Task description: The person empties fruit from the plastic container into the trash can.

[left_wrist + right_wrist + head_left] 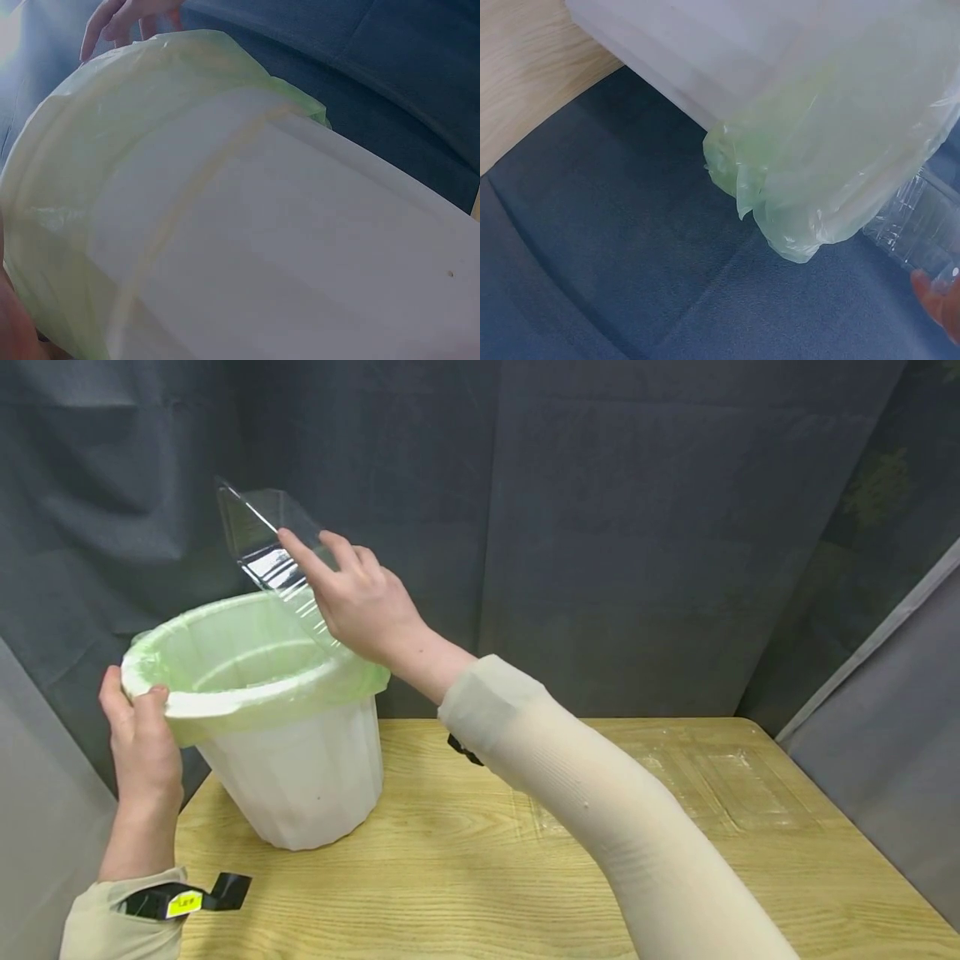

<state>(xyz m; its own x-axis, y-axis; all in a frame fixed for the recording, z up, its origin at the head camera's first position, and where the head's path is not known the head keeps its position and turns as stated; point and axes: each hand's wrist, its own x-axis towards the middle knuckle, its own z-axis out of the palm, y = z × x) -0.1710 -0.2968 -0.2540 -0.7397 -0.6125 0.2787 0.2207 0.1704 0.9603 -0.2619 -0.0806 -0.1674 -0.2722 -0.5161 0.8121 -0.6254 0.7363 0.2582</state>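
Observation:
A white waste bin (300, 777), lined with a pale green bag (360, 681), stands at the left of the table. My left hand (146, 747) grips its near-left rim, thumb over the top edge. Above the bin's far-right rim, my right hand (367, 597) holds a clear plastic container (258, 539) by its side; the thumb is hidden in the head view. The container is tilted, its lower part overlapping the bin's opening. In the right wrist view, fingertips (930, 296) touch the container (919, 225) beyond the hanging edge of the bag (795, 202).
On the right of the wooden table (450, 860) lie clear plastic pieces (738, 781), partly hidden behind my right sleeve (585, 785). A dark curtain (615, 527) hangs behind the table, and a grey panel (900, 760) borders it at the right.

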